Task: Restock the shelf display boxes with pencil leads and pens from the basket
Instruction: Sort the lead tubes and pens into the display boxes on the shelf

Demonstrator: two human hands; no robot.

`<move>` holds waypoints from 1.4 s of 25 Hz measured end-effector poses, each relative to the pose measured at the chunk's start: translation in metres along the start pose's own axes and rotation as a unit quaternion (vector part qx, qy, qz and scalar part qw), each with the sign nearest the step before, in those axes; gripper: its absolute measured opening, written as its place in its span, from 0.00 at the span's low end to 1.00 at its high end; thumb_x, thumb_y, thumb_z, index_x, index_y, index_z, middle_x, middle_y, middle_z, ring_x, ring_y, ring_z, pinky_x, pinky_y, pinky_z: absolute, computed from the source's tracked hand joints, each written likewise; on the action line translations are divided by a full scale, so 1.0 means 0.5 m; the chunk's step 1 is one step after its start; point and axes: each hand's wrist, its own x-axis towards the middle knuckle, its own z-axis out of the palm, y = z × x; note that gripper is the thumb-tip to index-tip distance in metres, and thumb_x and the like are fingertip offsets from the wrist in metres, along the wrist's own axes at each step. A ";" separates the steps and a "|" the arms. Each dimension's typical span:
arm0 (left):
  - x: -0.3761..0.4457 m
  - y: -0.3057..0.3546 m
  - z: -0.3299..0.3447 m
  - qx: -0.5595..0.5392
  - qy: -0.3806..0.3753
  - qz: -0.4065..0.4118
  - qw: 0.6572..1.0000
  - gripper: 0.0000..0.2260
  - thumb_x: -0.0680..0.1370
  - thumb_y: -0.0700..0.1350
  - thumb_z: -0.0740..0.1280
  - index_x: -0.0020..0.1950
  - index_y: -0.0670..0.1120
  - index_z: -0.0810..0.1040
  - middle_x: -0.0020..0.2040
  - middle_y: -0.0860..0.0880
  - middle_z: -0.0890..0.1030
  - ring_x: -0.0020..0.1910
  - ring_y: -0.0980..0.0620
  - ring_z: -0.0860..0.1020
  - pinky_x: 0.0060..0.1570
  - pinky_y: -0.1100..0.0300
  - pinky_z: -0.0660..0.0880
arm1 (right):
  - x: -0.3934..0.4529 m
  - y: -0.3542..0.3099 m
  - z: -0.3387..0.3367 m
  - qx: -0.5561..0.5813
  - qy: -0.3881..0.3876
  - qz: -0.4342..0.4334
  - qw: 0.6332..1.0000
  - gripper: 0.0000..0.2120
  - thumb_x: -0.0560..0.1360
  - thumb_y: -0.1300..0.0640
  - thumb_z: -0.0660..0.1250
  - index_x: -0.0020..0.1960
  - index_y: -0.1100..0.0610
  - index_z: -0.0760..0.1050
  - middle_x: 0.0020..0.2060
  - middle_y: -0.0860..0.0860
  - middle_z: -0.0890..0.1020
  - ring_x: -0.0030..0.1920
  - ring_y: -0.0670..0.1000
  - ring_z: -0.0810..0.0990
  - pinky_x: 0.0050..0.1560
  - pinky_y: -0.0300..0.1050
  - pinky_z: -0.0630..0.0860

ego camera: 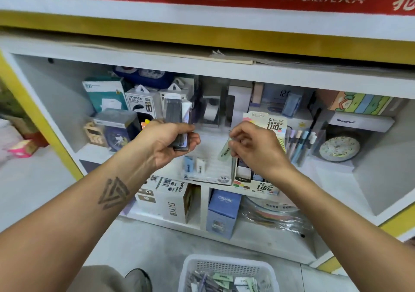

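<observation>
A slim, pale-green plastic pencil-lead case (224,152) is pinched at its upper end by the right hand (256,148), its long axis hanging near-vertical — slightly tilted — just above the right side of the white cardboard display box marked 2B (207,175). A stack of dark flat lead cases (177,123) is gripped upright by the left hand (167,144), left of the box. Only a short descent is judged necessary — the white plastic mesh basket (226,269) lies near, on the floor.
</observation>
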 end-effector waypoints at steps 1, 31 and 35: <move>-0.003 0.000 -0.009 0.010 0.000 0.000 1.000 0.19 0.73 0.31 0.71 0.63 0.31 0.73 0.37 0.36 0.83 0.34 0.43 0.84 0.36 0.54 0.81 | 0.002 0.002 0.013 -0.030 0.000 -0.006 1.000 0.08 0.77 0.57 0.71 0.46 0.45 0.76 0.38 0.43 0.82 0.38 0.41 0.82 0.42 0.45 0.82; -0.052 -0.016 -0.004 0.102 -0.164 -0.089 0.977 0.09 0.72 0.32 0.71 0.52 0.35 0.81 0.45 0.33 0.83 0.38 0.43 0.84 0.36 0.56 0.82 | 0.017 -0.058 0.012 0.305 -0.074 0.124 0.941 0.14 0.77 0.60 0.71 0.62 0.53 0.80 0.47 0.50 0.87 0.41 0.50 0.82 0.35 0.41 0.75; -0.060 -0.032 0.045 0.128 -0.194 -0.101 0.967 0.08 0.73 0.31 0.70 0.52 0.36 0.79 0.44 0.33 0.83 0.37 0.43 0.84 0.35 0.56 0.81 | 0.000 -0.048 -0.027 0.279 -0.059 0.095 0.954 0.20 0.72 0.60 0.76 0.63 0.53 0.80 0.49 0.52 0.87 0.47 0.53 0.84 0.46 0.42 0.80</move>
